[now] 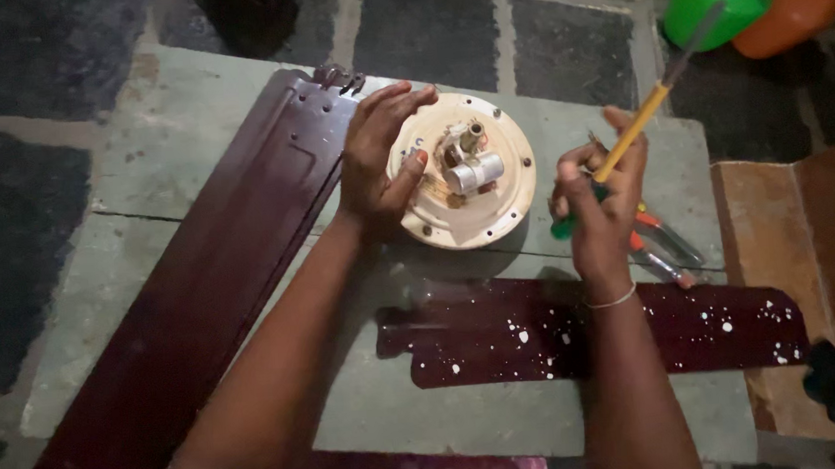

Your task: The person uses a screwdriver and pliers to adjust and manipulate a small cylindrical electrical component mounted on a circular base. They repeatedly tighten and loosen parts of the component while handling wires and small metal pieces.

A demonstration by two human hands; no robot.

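The fan motor [462, 169], a round cream housing with a central shaft and a small silver cylinder, lies flat on the worktop [189, 133]. The left hand [379, 155] grips its left rim, fingers curled over the top edge and thumb pressed on the face. The right hand [599, 204] is closed around a screwdriver [638, 129] with a yellow shaft section and a green handle end, held just right of the motor and tilted up and away; its tip does not touch the housing.

Pliers [660, 244] with red-orange grips lie under the right hand. A dark red blade [217, 266] lies diagonally to the left, touching the motor area near its bracket end. A second blade [597, 325], flecked with white, lies across the near side.

Risk: the housing rests on a small base and could rock or slide if tool force is applied off-centre. The screwdriver could slip towards the left thumb.
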